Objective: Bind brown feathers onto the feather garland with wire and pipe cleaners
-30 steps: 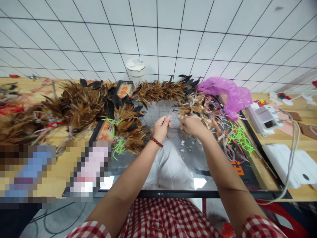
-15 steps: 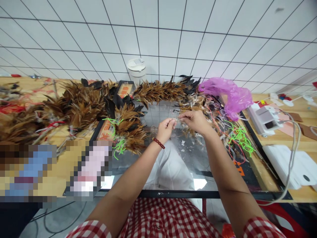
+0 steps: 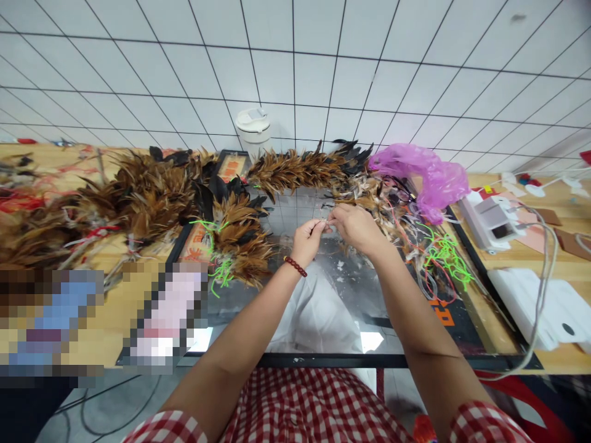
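Note:
My left hand (image 3: 308, 242), below a beaded bracelet (image 3: 295, 266), is closed in a pinch over the glass tabletop (image 3: 295, 314). My right hand (image 3: 351, 226) is closed too, its fingertips meeting those of the left. Whatever is between the fingertips is too small to make out. Brown and black feathers tied with bright green strings (image 3: 242, 237) lie left of my hands. Behind them stretches a long row of brown feathers (image 3: 295, 169). Loose pale feathers (image 3: 369, 191) are heaped just beyond and right of my right hand.
A lidded white cup (image 3: 253, 130) stands against the tiled wall. To the right are a pink plastic bag (image 3: 422, 175), tangled green strings (image 3: 447, 255), a white charger box (image 3: 492, 221) and a white device (image 3: 542, 301) with a cable. More feather bundles (image 3: 148, 191) cover the left side.
My right hand has moved slightly left, bringing its fingertips against my left hand, which has stayed nearly in place. The feathers lie as before.

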The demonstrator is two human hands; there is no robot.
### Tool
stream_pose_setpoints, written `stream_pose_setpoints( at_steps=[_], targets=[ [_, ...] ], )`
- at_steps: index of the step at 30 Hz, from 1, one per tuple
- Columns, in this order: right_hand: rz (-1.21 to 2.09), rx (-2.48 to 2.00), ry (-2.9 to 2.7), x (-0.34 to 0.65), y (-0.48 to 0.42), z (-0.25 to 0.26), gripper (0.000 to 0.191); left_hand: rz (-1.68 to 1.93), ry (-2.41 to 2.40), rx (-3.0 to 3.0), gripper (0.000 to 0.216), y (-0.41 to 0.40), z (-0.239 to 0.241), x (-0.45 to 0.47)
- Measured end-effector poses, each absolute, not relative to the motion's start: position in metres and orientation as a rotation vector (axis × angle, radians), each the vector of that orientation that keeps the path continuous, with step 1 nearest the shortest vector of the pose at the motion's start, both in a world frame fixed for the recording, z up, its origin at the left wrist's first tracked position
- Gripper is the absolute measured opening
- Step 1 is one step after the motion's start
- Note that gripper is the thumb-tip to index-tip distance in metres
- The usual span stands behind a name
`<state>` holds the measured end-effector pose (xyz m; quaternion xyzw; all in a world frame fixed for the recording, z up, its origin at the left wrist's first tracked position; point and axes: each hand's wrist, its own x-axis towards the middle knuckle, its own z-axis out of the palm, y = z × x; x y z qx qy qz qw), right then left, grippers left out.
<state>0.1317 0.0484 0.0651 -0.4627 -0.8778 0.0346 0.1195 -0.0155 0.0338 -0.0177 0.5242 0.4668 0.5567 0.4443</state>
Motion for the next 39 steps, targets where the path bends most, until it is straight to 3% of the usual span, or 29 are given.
stream_pose_setpoints(
  at_steps=[15, 29, 34, 39],
  targets=[
    [0.133, -1.16, -2.49, 0.135, 0.053, 0.054, 0.018, 1.425, 1.066, 1.198, 0.036, 0.038, -0.025, -0.015],
    [0.447, -1.018, -2.234, 0.135, 0.055, 0.055, 0.017, 1.381, 0.927, 1.144, 0.032, 0.035, -0.02, -0.014],
    [0.26, -1.429, -2.32, 0.142, 0.056, 0.057, 0.017, 1.465, 0.943, 1.046, 0.031, 0.035, -0.018, -0.012],
    [0.315, -1.923, -2.534, 0.145, 0.057, 0.052, 0.021, 1.489, 0.972, 0.961, 0.03, 0.037, -0.018, -0.012]
  ],
)
